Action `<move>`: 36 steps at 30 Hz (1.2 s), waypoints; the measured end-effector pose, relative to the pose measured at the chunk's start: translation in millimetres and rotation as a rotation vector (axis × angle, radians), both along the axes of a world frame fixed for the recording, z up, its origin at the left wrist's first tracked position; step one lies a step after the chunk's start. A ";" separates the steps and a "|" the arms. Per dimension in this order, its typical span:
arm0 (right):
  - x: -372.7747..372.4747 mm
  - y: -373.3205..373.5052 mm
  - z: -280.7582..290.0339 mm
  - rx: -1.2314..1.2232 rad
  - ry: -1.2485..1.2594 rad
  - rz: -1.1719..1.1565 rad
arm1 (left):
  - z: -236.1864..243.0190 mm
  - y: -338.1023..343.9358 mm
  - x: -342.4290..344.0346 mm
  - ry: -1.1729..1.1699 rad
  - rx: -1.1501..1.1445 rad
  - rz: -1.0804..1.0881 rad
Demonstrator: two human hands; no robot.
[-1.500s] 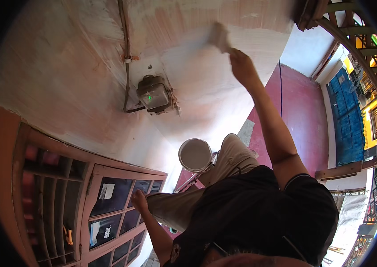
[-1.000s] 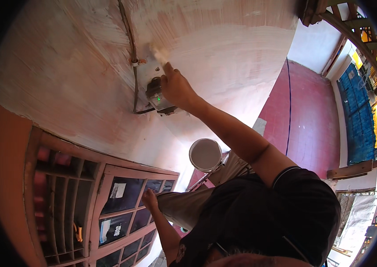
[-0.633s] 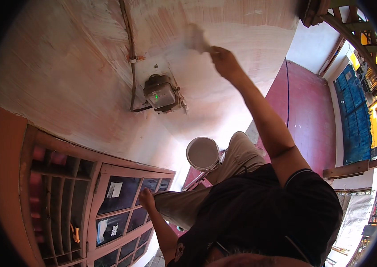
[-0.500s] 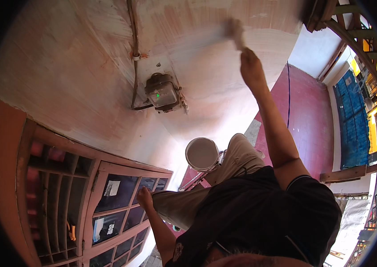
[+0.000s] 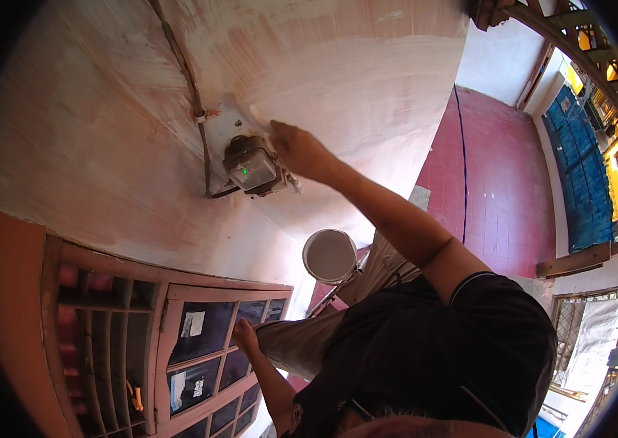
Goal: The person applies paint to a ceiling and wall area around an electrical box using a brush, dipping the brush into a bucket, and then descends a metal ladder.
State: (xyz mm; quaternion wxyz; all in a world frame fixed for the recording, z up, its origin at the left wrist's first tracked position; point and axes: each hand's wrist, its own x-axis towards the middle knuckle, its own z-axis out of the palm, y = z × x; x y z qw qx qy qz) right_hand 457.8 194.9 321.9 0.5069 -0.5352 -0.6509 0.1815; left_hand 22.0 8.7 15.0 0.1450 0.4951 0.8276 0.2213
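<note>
My right hand [image 5: 291, 150] grips a pale, motion-blurred brush [image 5: 258, 111] against the streaky white-and-pink wall [image 5: 353, 95], just above and right of a grey metal box [image 5: 254, 168] with a clear cover and green light. A cable [image 5: 201, 135] runs down beside that box. Low at centre-left, my left hand [image 5: 245, 336] has curled fingers at a bar of the pink-framed glazed window [image 5: 181, 288]. A round white bucket [image 5: 329, 247] with pale grey contents sits below the box, beside my trouser leg.
A louvred opening [image 5: 105, 358] adjoins the window on the left. To my right are a red tiled floor [image 5: 506, 182] with a dark cord across it, a blue sheet [image 5: 579, 168], and a lattice structure [image 5: 586, 44] along the upper rim.
My right hand and brush have swept back and forth across the wall, most recently leftward and down toward the metal box. My left hand remains by the window.
</note>
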 end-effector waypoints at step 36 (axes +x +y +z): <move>196.5 -42.4 -49.3 -0.101 0.102 -0.259 | -23.5 5.0 -16.5 -0.024 -0.038 0.011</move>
